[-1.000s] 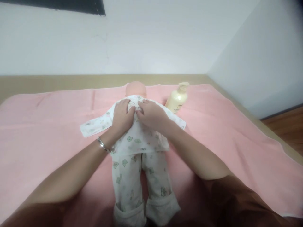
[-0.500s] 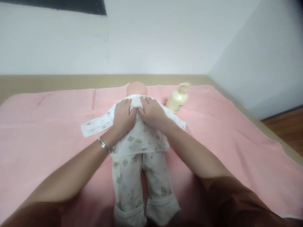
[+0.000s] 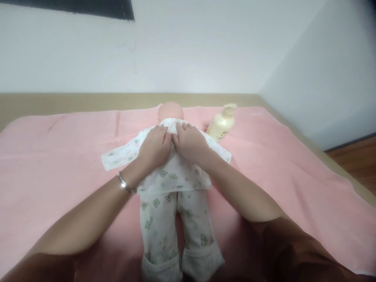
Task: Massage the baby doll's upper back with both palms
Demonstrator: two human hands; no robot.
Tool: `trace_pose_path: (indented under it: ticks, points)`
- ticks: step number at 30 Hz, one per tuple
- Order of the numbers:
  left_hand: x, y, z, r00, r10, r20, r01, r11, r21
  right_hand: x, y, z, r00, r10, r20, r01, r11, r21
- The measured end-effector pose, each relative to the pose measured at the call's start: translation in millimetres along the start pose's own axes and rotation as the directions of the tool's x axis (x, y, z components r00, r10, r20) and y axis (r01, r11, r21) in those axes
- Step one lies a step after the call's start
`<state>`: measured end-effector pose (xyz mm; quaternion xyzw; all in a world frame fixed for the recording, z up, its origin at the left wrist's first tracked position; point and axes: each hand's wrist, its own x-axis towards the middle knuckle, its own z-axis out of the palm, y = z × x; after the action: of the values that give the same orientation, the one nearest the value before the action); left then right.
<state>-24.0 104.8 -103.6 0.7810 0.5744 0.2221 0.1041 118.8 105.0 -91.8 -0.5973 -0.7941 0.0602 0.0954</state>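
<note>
A baby doll [image 3: 172, 111] lies stretched out with its back up and its head at the far end, dressed in a white printed shirt [image 3: 167, 178] and matching trousers [image 3: 160, 219]. On the left of the upper back, my left hand [image 3: 155, 145] has its fingers bent in towards the thumb, pinching the shirt near the middle line. My right hand [image 3: 190, 143] mirrors it on the other side, its fingers curled over the cloth and the thumb beside the left thumb. Both fingertips' undersides are hidden. A silver bracelet [image 3: 125, 183] circles my left wrist.
A cream pump bottle [image 3: 221, 125] stands tilted in view by the doll's right sleeve. Pink cloth [image 3: 67, 156] covers the tan bed or table top [image 3: 88, 101]. A white wall [image 3: 190, 51] rises behind, and wooden floor [image 3: 355, 160] shows at the right.
My left hand's fingers have drawn in from lying flat towards the thumb, and its wrist has shifted slightly left. My right fingers have bent a little more. The doll and bottle have stayed put.
</note>
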Motion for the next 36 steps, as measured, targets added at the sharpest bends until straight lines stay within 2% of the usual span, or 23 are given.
trace_pose_path:
  ticks: [3, 6, 10, 14, 17, 20, 23, 26, 30, 33, 36]
  points:
    - [10, -13, -5, 0.997, -0.073, 0.02, 0.075, 0.985, -0.155, -14, -13, -2, 0.997, -0.081, 0.012, 0.082, 0.993, -0.089]
    - [17, -24, -4, 0.996, -0.085, 0.024, 0.088, 0.978, -0.187, -20, -17, -5, 0.993, -0.116, 0.027, 0.118, 0.986, -0.119]
    - [16, -25, 1, 0.998, -0.05, 0.045, 0.053, 0.996, -0.07, -8, -5, -7, 0.996, -0.078, 0.052, 0.078, 0.997, 0.005]
    - [2, -8, 4, 0.999, 0.028, 0.031, -0.031, 0.993, 0.114, 9, 10, -4, 0.998, -0.013, 0.062, 0.005, 0.992, 0.125]
    - [-7, 2, 5, 0.995, 0.095, 0.04, -0.1, 0.984, 0.146, 14, 14, 0, 0.998, 0.011, 0.065, -0.02, 0.989, 0.146]
    - [-5, 2, 4, 0.996, 0.061, 0.06, -0.064, 0.997, 0.045, 13, 12, 0, 0.999, 0.006, 0.041, -0.01, 0.996, 0.088]
    - [5, -6, 1, 0.996, -0.016, 0.083, 0.02, 0.998, -0.054, 6, 6, -4, 0.997, -0.038, 0.073, 0.039, 0.999, -0.013]
    - [14, -13, 0, 0.992, -0.093, 0.085, 0.097, 0.994, -0.05, -7, -3, -10, 0.987, -0.111, 0.116, 0.125, 0.985, -0.12]
    - [16, -16, 3, 0.993, -0.099, 0.064, 0.101, 0.995, -0.024, -19, -13, -14, 0.979, -0.179, 0.095, 0.195, 0.961, -0.198]
    - [16, -19, 8, 0.995, -0.095, 0.038, 0.097, 0.994, -0.045, -14, -10, -13, 0.988, -0.146, 0.058, 0.149, 0.987, -0.057]
    - [18, -25, 13, 0.993, -0.104, 0.051, 0.107, 0.992, -0.06, 0, -2, -4, 0.998, -0.056, 0.043, 0.052, 0.994, 0.093]
